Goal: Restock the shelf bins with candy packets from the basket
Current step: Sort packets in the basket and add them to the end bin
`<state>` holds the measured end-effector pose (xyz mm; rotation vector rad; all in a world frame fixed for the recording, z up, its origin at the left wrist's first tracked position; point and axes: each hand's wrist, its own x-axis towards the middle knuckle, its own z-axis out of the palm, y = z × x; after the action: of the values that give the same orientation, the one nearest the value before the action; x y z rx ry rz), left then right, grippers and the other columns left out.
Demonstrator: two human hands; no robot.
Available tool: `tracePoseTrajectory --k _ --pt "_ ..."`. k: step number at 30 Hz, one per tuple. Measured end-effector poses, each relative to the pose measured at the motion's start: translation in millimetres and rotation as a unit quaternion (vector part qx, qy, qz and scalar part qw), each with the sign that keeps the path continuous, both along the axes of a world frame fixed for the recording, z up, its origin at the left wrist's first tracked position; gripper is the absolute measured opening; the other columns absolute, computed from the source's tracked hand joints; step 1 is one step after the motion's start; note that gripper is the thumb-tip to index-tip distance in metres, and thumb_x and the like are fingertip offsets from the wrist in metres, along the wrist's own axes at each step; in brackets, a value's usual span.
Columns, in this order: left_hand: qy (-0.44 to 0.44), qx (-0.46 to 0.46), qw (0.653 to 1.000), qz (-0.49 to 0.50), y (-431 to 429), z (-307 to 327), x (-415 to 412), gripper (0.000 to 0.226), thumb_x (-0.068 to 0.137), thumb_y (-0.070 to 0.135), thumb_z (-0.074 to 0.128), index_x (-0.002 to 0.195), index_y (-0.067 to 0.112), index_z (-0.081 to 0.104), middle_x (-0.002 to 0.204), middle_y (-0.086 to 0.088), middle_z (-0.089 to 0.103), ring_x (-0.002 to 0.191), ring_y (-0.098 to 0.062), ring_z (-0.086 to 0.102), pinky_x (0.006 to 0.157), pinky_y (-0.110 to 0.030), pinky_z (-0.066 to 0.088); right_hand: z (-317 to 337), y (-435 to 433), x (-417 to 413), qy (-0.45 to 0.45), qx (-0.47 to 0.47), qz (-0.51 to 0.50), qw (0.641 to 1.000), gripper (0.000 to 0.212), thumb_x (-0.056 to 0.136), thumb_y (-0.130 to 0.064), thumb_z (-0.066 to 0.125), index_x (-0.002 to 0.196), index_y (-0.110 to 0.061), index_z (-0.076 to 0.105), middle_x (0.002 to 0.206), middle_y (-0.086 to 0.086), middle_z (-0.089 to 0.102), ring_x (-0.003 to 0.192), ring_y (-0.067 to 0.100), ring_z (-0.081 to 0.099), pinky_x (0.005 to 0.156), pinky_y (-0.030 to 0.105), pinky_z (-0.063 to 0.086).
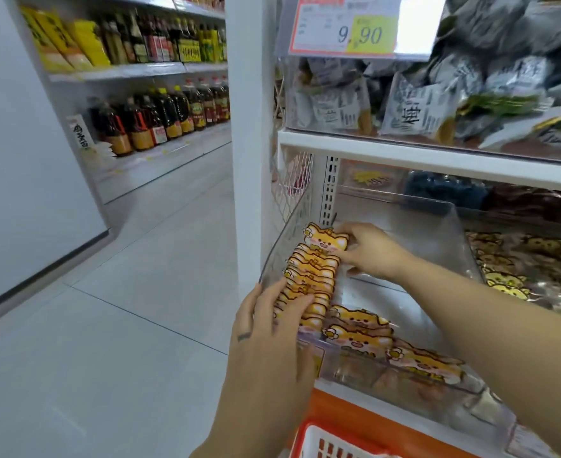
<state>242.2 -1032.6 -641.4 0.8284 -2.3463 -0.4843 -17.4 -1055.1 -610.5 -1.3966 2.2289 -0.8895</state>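
A clear plastic shelf bin sits on the middle shelf. Along its left wall stands a row of orange cat-shaped candy packets. My left hand presses the near end of that row with straight fingers. My right hand holds the far end, fingers curled round the rearmost packet. More of the same packets lie at the bin's front, some spreading to the right. The orange basket shows at the bottom edge, its contents hidden.
A neighbouring bin to the right holds yellow cartoon packets. The shelf above carries a bin of grey-white snack bags under a 9.90 price tag. A white pillar stands left of the bin. Oil bottles line a far shelf across the tiled aisle.
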Motion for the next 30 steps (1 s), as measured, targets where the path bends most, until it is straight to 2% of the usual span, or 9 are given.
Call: tracePoseTrajectory --k 3,7,11,16,20,23,26,28,30 --pt "0.025 -0.022 0.999 0.001 -1.6 -3.7 -3.0 0.062 0.070 0.035 0.065 0.130 0.035 0.051 0.144 0.005 0.043 0.134 -0.030 0.042 0.096 -0.055 0.051 -3.8 -1.2 -0.1 -0.050 0.032 0.008 0.998 0.031 0.092 -0.031 0.068 0.117 -0.015 0.061 0.115 0.011 0.064 0.102 0.025 0.064 0.072 0.043 0.063" --pt "0.033 -0.041 0.999 0.013 -1.9 -5.8 -3.7 0.061 0.069 0.037 0.064 0.129 0.036 0.052 0.144 0.008 0.041 0.133 -0.024 0.035 0.094 -0.054 0.051 -2.5 -0.6 0.4 -0.118 0.041 0.011 0.992 0.033 0.092 -0.038 0.068 0.119 -0.020 0.060 0.118 0.002 0.064 0.107 0.021 0.063 0.085 0.047 0.060" --pt "0.026 -0.040 0.999 0.011 0.1 -7.5 -3.8 0.063 0.071 0.037 0.063 0.131 0.039 0.049 0.147 0.008 0.040 0.135 -0.026 0.037 0.098 -0.054 0.048 0.4 2.2 -1.3 -0.190 0.049 0.012 0.981 0.036 0.093 -0.038 0.066 0.125 -0.024 0.058 0.117 -0.004 0.063 0.108 0.017 0.062 0.093 0.048 0.054" --pt "0.031 -0.049 0.998 0.010 -1.8 -9.7 -4.7 0.063 0.069 0.035 0.065 0.130 0.037 0.051 0.146 0.009 0.040 0.134 -0.025 0.037 0.094 -0.053 0.053 2.2 4.4 -3.4 -0.205 0.050 0.011 0.977 0.027 0.099 -0.022 0.059 0.126 -0.025 0.060 0.121 0.007 0.065 0.112 0.023 0.062 0.079 0.035 0.054" --pt "0.029 -0.070 0.997 0.016 -1.3 -10.9 -5.1 0.061 0.069 0.038 0.064 0.129 0.036 0.053 0.145 0.005 0.045 0.131 -0.031 0.047 0.090 -0.051 0.056 2.9 7.7 -4.1 -0.217 0.038 0.014 0.975 0.018 0.101 -0.016 0.055 0.113 -0.028 0.062 0.115 0.003 0.067 0.100 0.016 0.061 0.081 0.032 0.051" --pt "0.032 -0.079 0.996 0.023 -1.6 -11.6 -5.9 0.061 0.068 0.039 0.065 0.128 0.035 0.054 0.143 0.003 0.048 0.129 -0.033 0.050 0.086 -0.054 0.058 4.4 1.9 3.3 -0.192 0.050 0.025 0.980 0.018 0.102 -0.018 0.053 0.117 -0.022 0.061 0.114 0.004 0.067 0.095 0.014 0.059 0.076 0.027 0.049" --pt "0.027 -0.082 0.996 0.031 -2.1 -11.9 -7.0 0.060 0.067 0.040 0.066 0.126 0.034 0.056 0.140 0.000 0.053 0.125 -0.035 0.054 0.080 -0.055 0.059 6.2 -1.5 6.8 -0.178 0.061 0.025 0.982 0.023 0.101 -0.023 0.055 0.124 -0.022 0.058 0.118 0.003 0.065 0.103 0.018 0.059 0.087 0.039 0.051" --pt "0.021 -0.080 0.996 0.029 -1.5 -11.3 -7.1 0.060 0.068 0.040 0.065 0.127 0.035 0.054 0.141 0.002 0.052 0.127 -0.034 0.053 0.082 -0.054 0.059 7.4 -0.5 5.9 -0.184 0.067 0.019 0.981 0.023 0.099 -0.029 0.058 0.122 -0.030 0.057 0.120 0.001 0.064 0.110 0.019 0.059 0.097 0.048 0.047" --pt "0.020 -0.078 0.996 0.026 -1.5 -11.9 -6.6 0.058 0.070 0.041 0.063 0.128 0.036 0.054 0.143 0.003 0.050 0.129 -0.032 0.051 0.085 -0.053 0.058 8.1 1.5 5.2 -0.194 0.065 0.015 0.979 0.020 0.098 -0.033 0.061 0.116 -0.036 0.056 0.122 -0.001 0.062 0.114 0.019 0.058 0.103 0.051 0.044"
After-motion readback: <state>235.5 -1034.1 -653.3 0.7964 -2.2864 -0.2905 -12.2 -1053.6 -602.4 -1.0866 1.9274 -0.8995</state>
